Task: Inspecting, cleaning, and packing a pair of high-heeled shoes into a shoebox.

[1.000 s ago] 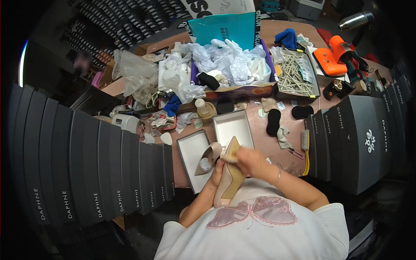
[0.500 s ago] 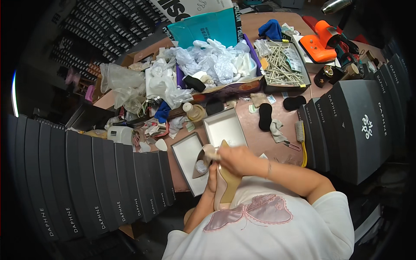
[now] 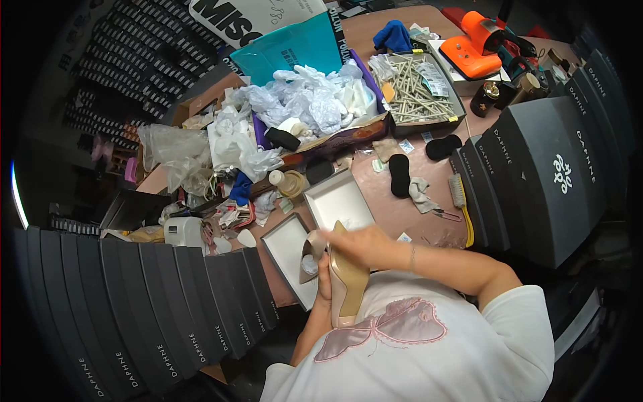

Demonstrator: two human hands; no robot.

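Holding a beige shoe [image 3: 348,285] sole-up, the left hand [image 3: 325,285] grips its side. The right hand [image 3: 358,242] grips its toe. An open white box [image 3: 295,258] sits just behind on the desk [image 3: 415,214].

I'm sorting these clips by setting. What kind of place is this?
Probably a shoe workshop or packing bench. A beige high-heeled shoe is held in both hands over an open white box, rows of dark shoe boxes line the table's edges, and black insoles lie on it.
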